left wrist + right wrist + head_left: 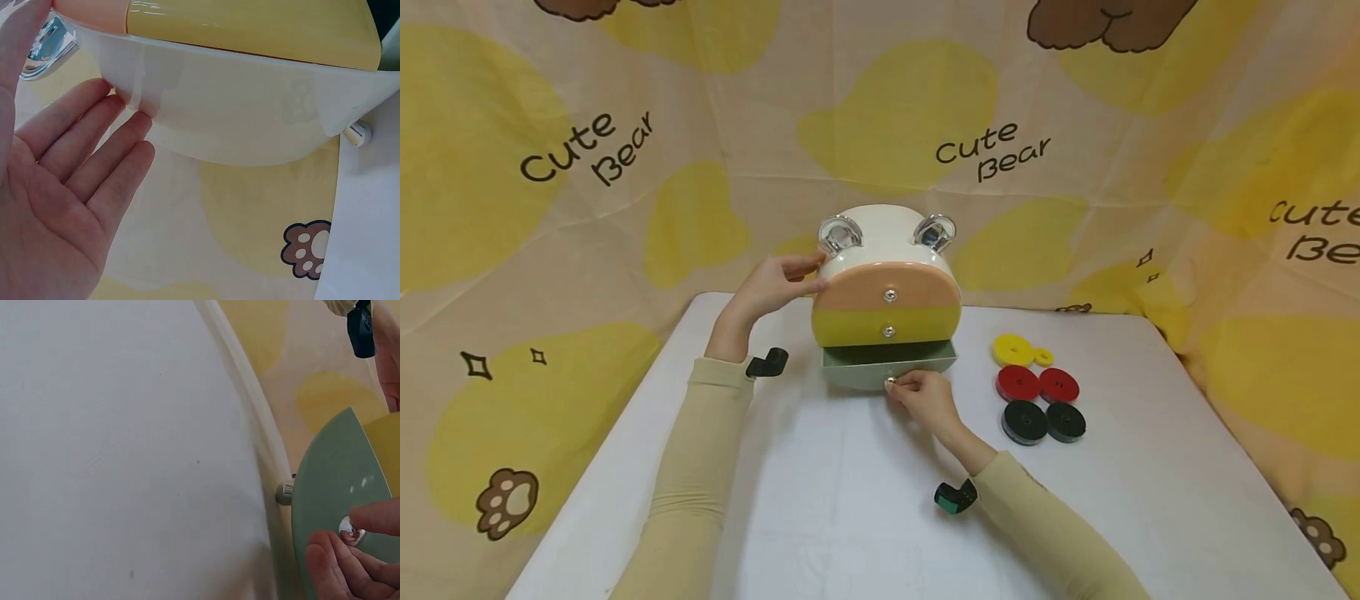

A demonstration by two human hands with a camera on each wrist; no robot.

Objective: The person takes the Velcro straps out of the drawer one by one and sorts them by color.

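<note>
A small rounded drawer box (880,233) with two silvery ears stands at the back of the table. Its orange top drawer (857,287) and yellow middle drawer (850,327) are closed, while the green bottom drawer (853,377) is pulled out. My right hand (927,402) pinches the silvery knob (351,531) of that green drawer between thumb and fingers. Against the box's left side rests my left hand (775,287); in the left wrist view its fingers (115,162) are nearly straight, with the tips touching the white shell (206,106).
Right of the box lie flat round rolls in pairs: yellow (1013,350), red (1018,383) and black (1025,422). A white cloth covers the table (820,517). Behind it hangs a patterned curtain (880,108). Each wrist wears a dark camera mount (767,362).
</note>
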